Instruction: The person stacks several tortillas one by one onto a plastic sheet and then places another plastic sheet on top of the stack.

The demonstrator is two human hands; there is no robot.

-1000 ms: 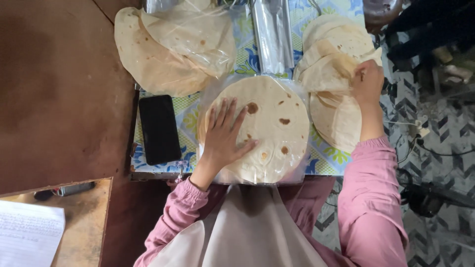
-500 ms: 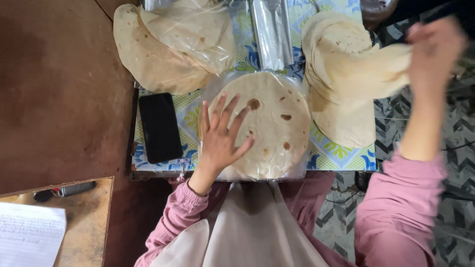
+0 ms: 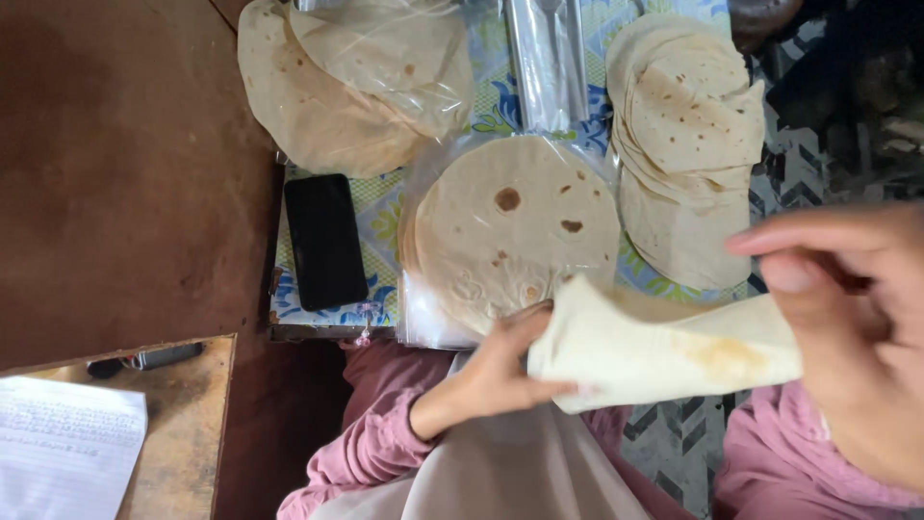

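Progress: one flatbread [image 3: 664, 351] held off the table's near edge between left hand [image 3: 496, 371] and right hand [image 3: 847, 337], both pinching its ends | done: stack in clear bag [image 3: 510, 231] at mid-table | left: loose stack [image 3: 688, 144] at right edge | unclear: right hand blurred, cut off; bag's stack depth hidden.

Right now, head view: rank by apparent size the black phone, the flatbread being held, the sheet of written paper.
1. The flatbread being held, stretched between the left hand and the right hand. It sits nearest the camera, so its lead may be inflated.
2. The black phone and the sheet of written paper look alike; the paper is cut off at the frame edge, so I won't rank them.
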